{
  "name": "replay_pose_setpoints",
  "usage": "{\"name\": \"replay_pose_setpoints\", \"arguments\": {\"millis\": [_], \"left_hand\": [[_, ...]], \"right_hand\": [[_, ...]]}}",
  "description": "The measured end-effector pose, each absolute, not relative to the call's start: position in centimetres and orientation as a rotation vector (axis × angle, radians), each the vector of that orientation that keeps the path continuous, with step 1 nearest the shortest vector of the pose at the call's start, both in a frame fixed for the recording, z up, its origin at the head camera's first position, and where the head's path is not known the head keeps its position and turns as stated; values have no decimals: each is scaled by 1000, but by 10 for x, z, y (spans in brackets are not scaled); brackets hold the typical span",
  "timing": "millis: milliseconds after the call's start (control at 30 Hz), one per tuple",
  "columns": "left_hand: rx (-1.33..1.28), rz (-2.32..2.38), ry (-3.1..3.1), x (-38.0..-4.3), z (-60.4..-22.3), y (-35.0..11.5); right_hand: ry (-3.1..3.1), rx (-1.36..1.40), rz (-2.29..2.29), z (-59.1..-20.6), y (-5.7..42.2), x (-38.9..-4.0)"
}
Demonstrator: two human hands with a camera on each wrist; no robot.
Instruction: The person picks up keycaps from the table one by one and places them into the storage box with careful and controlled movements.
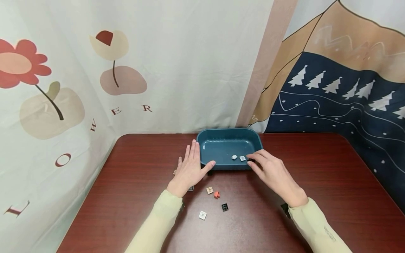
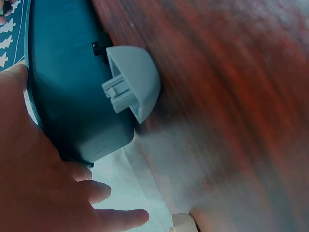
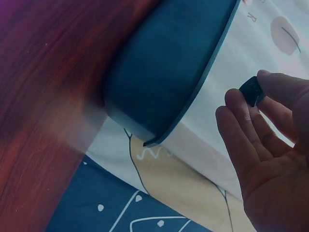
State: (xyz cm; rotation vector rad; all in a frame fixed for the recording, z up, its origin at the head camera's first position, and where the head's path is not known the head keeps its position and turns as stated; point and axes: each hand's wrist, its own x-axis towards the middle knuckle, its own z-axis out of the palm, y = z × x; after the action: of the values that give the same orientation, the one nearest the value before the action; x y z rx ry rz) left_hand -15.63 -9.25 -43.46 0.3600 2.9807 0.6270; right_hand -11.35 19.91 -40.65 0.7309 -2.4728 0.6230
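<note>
A teal plastic basin (image 1: 227,167) stands at the back of the table, with two pale keycaps, one white (image 1: 242,158) and one whitish (image 1: 234,157), lying in it. Against its left end rests my left hand (image 1: 191,168), fingers straight and thumb spread along the front rim. My right hand (image 1: 273,172) is at the basin's front right corner. Between thumb and fingertips it pinches a dark keycap (image 3: 251,91), mostly hidden in the head view. In the left wrist view, a grey keycap (image 2: 137,79) shows large near the basin.
On the table (image 1: 133,211) in front of the basin lie a beige keycap (image 1: 210,190), an orange-red one (image 1: 216,194), a black one (image 1: 225,207) and a white one (image 1: 202,215). Others sit partly hidden by my left hand. A printed curtain (image 1: 190,70) hangs behind.
</note>
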Motion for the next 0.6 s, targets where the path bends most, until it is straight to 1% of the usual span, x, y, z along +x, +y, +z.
{"name": "replay_pose_setpoints", "arguments": {"millis": [367, 600], "left_hand": [[362, 608, 2982, -157, -435, -93], [360, 621, 2982, -157, -435, -93]], "right_hand": [[-2550, 615, 710, -408, 197, -131], [-2590, 589, 707, -411, 195, -143]]}}
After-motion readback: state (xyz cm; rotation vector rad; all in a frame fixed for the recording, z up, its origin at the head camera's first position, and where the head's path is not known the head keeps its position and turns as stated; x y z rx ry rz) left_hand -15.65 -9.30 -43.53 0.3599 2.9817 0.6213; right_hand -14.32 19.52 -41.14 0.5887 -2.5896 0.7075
